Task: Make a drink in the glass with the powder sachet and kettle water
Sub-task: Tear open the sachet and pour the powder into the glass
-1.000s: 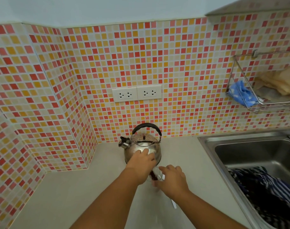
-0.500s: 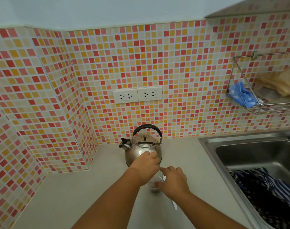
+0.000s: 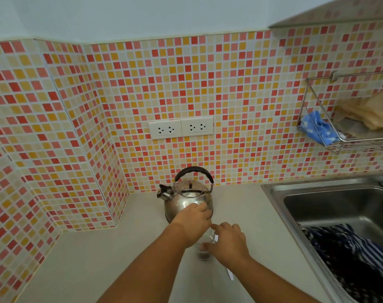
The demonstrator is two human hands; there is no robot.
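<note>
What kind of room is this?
Most likely a home kitchen. There is a steel sink set into the counter, a kettle standing by the tiled wall, and a glass between the person's hands.

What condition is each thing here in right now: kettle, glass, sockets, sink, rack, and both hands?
Kettle: upright on the counter, lid on.
Glass: upright, dark powder at the bottom, no water visible.
Left hand: over the glass, fingers curled; grip unclear.
Right hand: against the glass.
Sockets: nothing plugged in.
Sink: holds a striped cloth.
Wall rack: holds a blue cloth.
</note>
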